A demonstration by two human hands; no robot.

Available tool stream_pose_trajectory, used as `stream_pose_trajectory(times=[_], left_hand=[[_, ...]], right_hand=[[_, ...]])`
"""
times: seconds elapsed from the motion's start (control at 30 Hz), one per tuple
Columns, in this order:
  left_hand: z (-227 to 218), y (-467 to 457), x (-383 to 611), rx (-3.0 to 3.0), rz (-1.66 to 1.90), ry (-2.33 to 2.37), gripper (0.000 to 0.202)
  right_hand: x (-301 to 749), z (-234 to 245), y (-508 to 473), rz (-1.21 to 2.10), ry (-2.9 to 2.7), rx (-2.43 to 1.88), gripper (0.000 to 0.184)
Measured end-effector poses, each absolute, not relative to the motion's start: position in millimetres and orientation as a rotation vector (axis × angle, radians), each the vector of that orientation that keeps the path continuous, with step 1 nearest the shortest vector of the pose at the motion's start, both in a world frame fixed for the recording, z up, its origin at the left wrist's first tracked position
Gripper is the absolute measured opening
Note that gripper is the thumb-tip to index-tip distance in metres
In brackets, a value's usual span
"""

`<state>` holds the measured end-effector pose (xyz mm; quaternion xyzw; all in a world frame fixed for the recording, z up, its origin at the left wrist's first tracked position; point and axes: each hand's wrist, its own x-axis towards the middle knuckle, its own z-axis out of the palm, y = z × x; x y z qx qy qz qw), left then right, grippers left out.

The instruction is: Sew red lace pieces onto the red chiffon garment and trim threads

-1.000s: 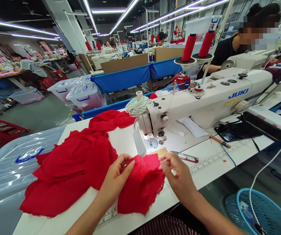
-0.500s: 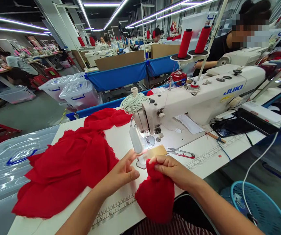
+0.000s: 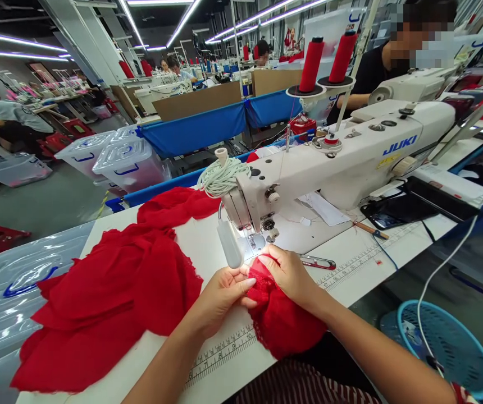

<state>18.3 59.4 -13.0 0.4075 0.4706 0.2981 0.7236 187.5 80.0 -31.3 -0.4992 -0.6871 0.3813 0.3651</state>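
Observation:
My left hand (image 3: 224, 294) and my right hand (image 3: 286, 273) both pinch a small red lace piece (image 3: 283, 320) just in front of the needle of a white JUKI sewing machine (image 3: 342, 163). The piece droops over the table's near edge toward my lap. A large heap of red fabric (image 3: 110, 297) lies to the left of my left hand. Thread snips (image 3: 317, 261) with red handles lie just right of my right hand. The machine's lamp lights my fingertips.
Two red thread cones (image 3: 326, 62) stand behind the machine, a coil of white cord (image 3: 220, 175) on its head. A clear plastic bin (image 3: 9, 292) sits left, a blue basket (image 3: 447, 353) lower right. A person works at the machine opposite; others sit further back.
My hands gathered the spread lace piece into a bunch and carried it forward to the machine's needle area. The camera view tilted slightly down and nearer the machine.

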Motion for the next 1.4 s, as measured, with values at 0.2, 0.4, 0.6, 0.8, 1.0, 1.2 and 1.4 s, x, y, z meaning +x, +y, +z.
stream_pose_trajectory(times=[0.2,0.4,0.6,0.8,1.0,1.2,1.4], left_hand=[[-11,58,24,0.847,0.710,0.985,0.023],[-16,59,25,0.888,0.678,1.073,0.019],[-19,60,20,0.886,0.648,1.001,0.025],[-13,59,16,0.800,0.628,0.930,0.030],[-21,66,9,0.595,0.810,1.050,0.030],[-16,76,3,0.342,1.012,1.042,0.016],[-15,77,7,0.300,1.147,1.086,0.022]], right_hand=[[187,-37,81,0.910,-1.777,-1.271,0.021],[187,-39,82,0.941,-1.766,-1.256,0.022],[189,-37,83,0.942,-1.751,-1.284,0.023],[192,-37,84,0.980,-1.732,-1.280,0.023],[215,-26,84,1.361,-1.653,-1.131,0.012],[241,-20,72,1.825,-1.250,-0.969,0.044],[226,-40,54,1.721,-1.014,-1.028,0.070]])
